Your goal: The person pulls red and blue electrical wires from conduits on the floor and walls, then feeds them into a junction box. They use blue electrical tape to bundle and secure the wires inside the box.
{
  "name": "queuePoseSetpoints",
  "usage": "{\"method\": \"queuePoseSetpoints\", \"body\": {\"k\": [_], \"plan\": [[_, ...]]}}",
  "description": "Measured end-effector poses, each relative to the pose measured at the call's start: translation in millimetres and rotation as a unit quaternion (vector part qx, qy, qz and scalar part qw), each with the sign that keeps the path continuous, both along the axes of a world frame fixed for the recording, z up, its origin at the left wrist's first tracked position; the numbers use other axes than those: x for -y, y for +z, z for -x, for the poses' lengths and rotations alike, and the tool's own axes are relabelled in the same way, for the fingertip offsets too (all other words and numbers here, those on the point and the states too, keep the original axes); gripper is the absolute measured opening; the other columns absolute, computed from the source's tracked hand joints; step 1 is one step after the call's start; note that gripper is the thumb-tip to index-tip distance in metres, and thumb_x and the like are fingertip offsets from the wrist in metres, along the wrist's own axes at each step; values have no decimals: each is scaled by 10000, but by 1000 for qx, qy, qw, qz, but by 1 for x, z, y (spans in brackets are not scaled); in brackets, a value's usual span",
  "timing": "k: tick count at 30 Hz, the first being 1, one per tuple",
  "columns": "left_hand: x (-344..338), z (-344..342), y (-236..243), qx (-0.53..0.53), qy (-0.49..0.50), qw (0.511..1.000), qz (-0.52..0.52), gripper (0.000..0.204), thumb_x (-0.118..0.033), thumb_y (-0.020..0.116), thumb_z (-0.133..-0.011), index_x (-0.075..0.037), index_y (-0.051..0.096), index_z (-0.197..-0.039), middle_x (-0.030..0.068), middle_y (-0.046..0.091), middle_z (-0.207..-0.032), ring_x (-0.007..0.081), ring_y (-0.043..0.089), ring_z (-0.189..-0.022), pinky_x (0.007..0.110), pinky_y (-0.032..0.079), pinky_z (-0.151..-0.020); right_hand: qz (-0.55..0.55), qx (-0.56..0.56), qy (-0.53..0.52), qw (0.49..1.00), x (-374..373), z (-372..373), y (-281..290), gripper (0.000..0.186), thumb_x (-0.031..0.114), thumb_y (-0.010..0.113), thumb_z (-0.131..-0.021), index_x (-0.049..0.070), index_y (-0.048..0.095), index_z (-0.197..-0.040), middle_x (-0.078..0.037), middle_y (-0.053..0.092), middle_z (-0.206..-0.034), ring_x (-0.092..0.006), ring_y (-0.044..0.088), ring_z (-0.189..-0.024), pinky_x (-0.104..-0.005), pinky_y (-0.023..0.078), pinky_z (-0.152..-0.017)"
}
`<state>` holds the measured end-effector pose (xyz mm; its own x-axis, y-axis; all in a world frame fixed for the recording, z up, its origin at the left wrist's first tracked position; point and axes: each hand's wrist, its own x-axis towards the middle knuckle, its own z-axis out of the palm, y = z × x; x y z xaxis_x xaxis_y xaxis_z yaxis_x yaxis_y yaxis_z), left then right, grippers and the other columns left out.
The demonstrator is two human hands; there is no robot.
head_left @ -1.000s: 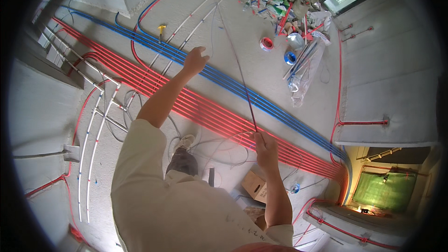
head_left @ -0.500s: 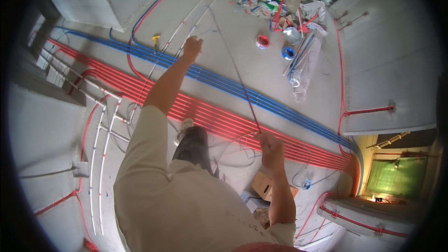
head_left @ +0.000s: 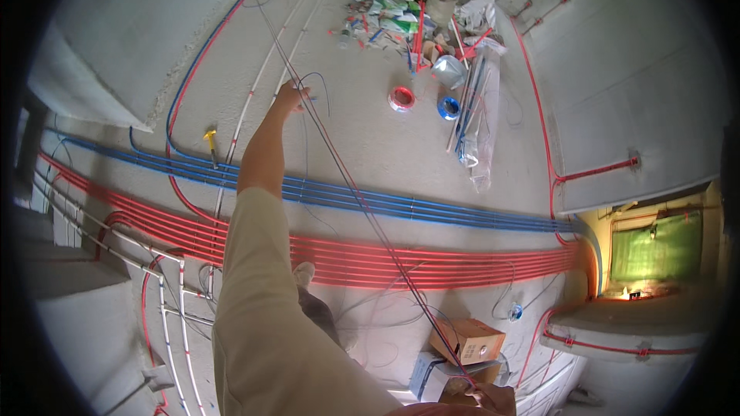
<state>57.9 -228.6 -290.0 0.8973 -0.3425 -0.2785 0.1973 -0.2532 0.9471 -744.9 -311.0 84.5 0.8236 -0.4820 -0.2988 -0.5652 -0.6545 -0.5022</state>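
1. Out at eleven o'clock, your left hand (head_left: 291, 98) reached over the rough grey floor (head_left: 351, 139), fingers curled beside the wires; whether they pinched the strands could not be told.
2. Down at five o'clock, by the lower edge, your right hand (head_left: 492, 399) was closed in a loose fist on the thin, dark reddish wires (head_left: 361, 194).
3. Between your two hands those smooth wires ran in a taut slant, and beyond your left hand they carried on toward eleven o'clock; a slim bluish loop (head_left: 327, 91) curved just beside that hand.
4. Beneath the slant, glossy blue conduits (head_left: 432, 212) stretched from ten to three o'clock, with ribbon-like rows of red conduits (head_left: 462, 266) nearer you.
5. Just past twelve lay a crumpled heap of scraps (head_left: 397, 25), plastic and sacking; below it sat a round red coil (head_left: 401, 98), with a blue coil (head_left: 449, 108) toward one o'clock.
6. At ten o'clock stood a yellow-headed tool (head_left: 210, 139); at five, near your right hand, a boxy brown cardboard carton (head_left: 479, 341).
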Motion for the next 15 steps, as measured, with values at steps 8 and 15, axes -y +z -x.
{"method": "queuePoseSetpoints", "body": {"k": [8, 15], "plan": [[-187, 196, -203, 103, 240, 963, 67, 187, -184, 536, -1043, -117, 594, -879, -34, 534, -708, 84, 542, -626, 253, 479, -543, 43, -41, -144, 988, 19, -17, 55, 339, 319, 574, -1027, -1, 689, -1020, -185, 696, -898, -322, 680, -751, -390, 522, -665], [-210, 498, -147, 110, -399, 840, -350, 340, -268, 633, -982, -12, 614, -1205, 211, 631, -1180, 379, 614, -1094, 484, 534, -855, 88, 86, -154, 980, 8, -15, 41, 290, 214, 584, -991, -40, 707, -922, -187, 708, -790, -281, 693, -704, -375, 504, -663]]}}
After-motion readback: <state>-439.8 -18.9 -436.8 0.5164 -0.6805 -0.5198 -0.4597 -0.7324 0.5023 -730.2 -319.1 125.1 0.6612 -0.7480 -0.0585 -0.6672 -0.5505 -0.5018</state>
